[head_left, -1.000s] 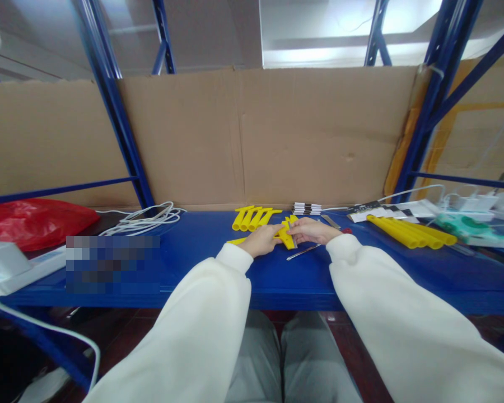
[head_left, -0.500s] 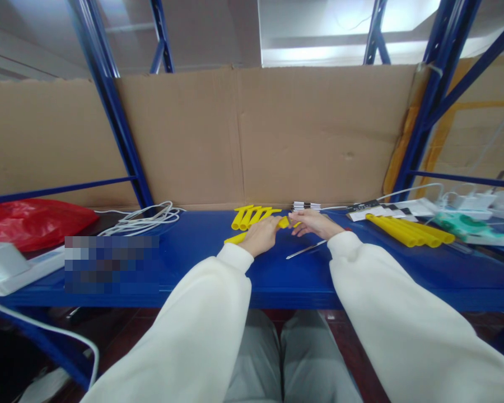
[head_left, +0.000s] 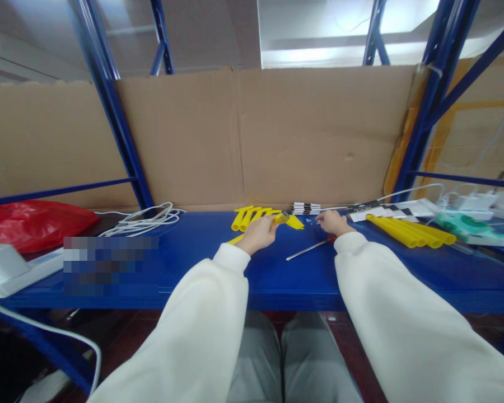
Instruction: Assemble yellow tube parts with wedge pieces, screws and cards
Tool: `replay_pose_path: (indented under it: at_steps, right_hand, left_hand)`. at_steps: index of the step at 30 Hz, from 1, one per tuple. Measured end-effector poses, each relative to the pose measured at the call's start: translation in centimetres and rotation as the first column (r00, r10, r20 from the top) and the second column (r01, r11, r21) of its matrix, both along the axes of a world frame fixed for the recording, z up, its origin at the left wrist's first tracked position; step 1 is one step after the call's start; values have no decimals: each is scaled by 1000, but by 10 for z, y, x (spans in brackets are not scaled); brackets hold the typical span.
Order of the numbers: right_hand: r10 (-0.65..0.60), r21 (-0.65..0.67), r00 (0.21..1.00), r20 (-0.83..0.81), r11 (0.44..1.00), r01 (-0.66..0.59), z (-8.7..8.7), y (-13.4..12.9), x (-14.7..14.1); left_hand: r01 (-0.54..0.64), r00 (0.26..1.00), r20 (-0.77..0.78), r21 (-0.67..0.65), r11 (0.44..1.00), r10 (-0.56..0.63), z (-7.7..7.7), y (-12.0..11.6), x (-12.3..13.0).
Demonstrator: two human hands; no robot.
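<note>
My left hand [head_left: 258,234] is closed around a yellow part [head_left: 280,219] near the middle of the blue table. Just right of it lie flat yellow pieces [head_left: 295,222]. My right hand [head_left: 332,222] has its fingers drawn together near some tiny shiny pieces [head_left: 309,221]; anything in its pinch is too small to make out. A screwdriver [head_left: 306,250] lies below, its handle partly hidden by my right wrist. Behind my left hand stand several yellow tube-shaped parts [head_left: 244,217]. Another yellow piece [head_left: 235,239] shows partly under my left wrist.
Several long yellow tubes [head_left: 410,232] lie at the right beside a green and white item [head_left: 466,226]. Small black-and-white stacked items [head_left: 306,208] sit by the cardboard wall [head_left: 252,140]. White cables [head_left: 151,219], a power strip [head_left: 29,272] and a red bag [head_left: 37,224] are at the left.
My right hand has moved right, away from my left hand, to the tiny shiny pieces. The flat yellow pieces and the yellow part in my left hand now show more clearly.
</note>
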State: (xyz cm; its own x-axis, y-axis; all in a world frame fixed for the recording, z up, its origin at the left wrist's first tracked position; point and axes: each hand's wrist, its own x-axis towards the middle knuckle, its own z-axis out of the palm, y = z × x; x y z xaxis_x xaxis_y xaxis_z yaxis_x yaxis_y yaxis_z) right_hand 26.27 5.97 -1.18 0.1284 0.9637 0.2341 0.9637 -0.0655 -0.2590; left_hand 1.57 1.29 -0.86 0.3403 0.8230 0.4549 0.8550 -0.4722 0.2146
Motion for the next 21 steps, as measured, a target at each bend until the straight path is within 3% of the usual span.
replay_pose_path:
  at_steps: [3, 11, 21]
  right_hand:
    - [-36, 26, 998, 53, 999, 35, -4, 4, 4]
    - [67, 33, 994, 86, 997, -70, -22, 19, 15]
    - [37, -27, 986, 165, 999, -33, -10, 9, 0]
  left_hand:
    - [43, 999, -13, -12, 999, -43, -3, -2, 0]
    - [13, 999, -45, -41, 999, -15, -3, -5, -3]
    - [6, 998, -62, -50, 999, -9, -1, -5, -2]
